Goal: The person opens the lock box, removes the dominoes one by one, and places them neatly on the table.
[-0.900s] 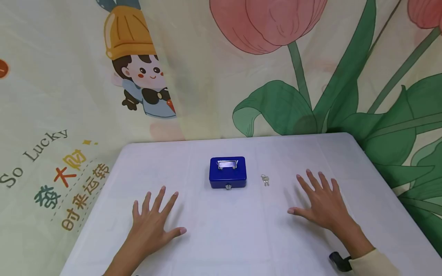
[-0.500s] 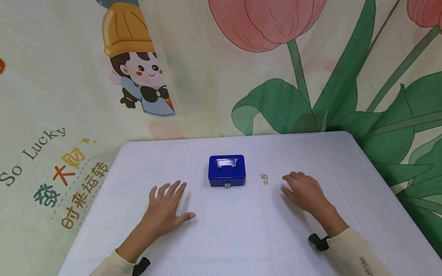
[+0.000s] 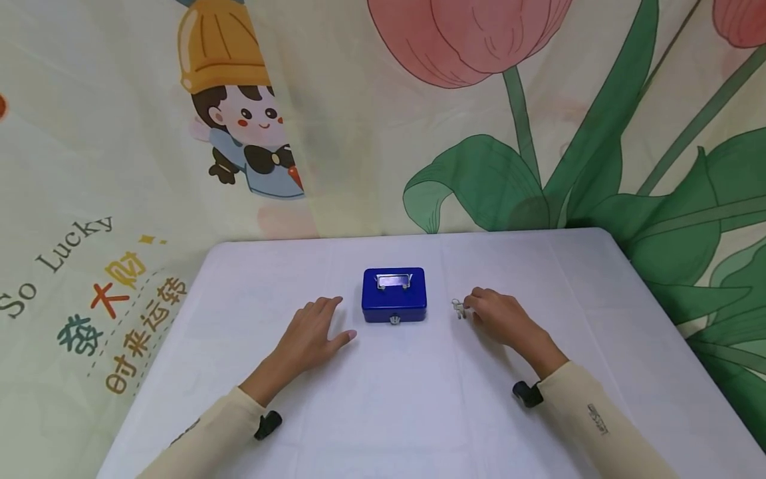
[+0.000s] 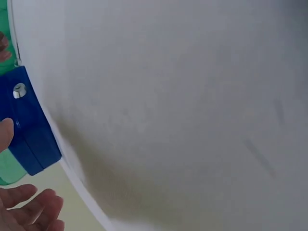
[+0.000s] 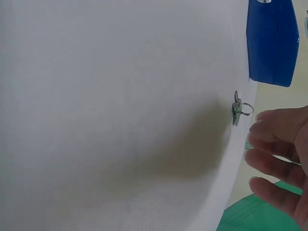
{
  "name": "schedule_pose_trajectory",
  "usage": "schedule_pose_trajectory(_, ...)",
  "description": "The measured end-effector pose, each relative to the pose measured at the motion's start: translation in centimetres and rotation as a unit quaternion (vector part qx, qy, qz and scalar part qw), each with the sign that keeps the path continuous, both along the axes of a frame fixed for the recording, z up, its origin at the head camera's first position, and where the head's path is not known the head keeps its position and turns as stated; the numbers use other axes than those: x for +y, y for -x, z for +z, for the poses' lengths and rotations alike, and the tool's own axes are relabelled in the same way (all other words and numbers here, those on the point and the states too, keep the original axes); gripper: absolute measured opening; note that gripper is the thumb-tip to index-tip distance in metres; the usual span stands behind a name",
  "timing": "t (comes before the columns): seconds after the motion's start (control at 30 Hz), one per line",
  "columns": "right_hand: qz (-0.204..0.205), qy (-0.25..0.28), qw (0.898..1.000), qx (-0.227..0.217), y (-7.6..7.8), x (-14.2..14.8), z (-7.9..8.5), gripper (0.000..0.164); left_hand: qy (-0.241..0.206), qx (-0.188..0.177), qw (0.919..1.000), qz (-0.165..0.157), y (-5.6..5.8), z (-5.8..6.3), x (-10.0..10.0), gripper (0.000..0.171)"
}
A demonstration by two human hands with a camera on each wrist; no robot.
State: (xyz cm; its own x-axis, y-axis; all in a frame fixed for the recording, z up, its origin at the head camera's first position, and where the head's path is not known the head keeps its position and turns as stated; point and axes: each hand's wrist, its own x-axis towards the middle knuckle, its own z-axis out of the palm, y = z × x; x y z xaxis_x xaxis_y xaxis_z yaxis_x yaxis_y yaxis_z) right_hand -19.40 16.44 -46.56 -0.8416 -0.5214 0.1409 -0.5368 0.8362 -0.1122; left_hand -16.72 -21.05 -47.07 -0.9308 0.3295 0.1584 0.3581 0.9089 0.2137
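The blue box (image 3: 394, 299) stood closed on the bench (image 3: 383, 399), its lock (image 4: 19, 90) keyless. The right hand (image 3: 501, 317) was at the keys (image 5: 237, 112), whether pinching them unclear; the left hand (image 3: 306, 338) held nothing, fingers spread.

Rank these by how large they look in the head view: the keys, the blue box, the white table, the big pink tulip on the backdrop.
Largest to smallest:
1. White table
2. Big pink tulip, cut off by the top edge
3. Blue box
4. Keys

Both hands (image 3: 308, 336) (image 3: 503, 318) nearer box (image 3: 394, 296) and keys (image 3: 459, 309)
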Motion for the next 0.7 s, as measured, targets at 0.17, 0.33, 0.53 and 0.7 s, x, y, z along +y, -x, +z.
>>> schedule_pose_trajectory(0.17,0.017,-0.012,0.999,-0.028,1.0,-0.3,-0.2,0.027,0.0,-0.003,1.0,-0.006,1.6,-0.1,0.4,0.083)
schedule_pose_trajectory(0.33,0.015,-0.032,0.998,-0.052,1.4,-0.4,-0.7,0.031,0.013,-0.025,0.9996,-0.002,2.6,0.1,1.1,0.092)
schedule_pose_trajectory(0.53,0.025,-0.053,0.997,-0.047,1.8,-0.7,-1.0,0.03,0.013,-0.045,0.9989,-0.008,3.6,0.4,1.8,0.099)
schedule_pose_trajectory(0.7,0.021,-0.046,0.997,-0.055,2.2,-1.1,-0.8,0.025,0.008,-0.062,0.9979,-0.018,4.3,0.6,2.5,0.104)
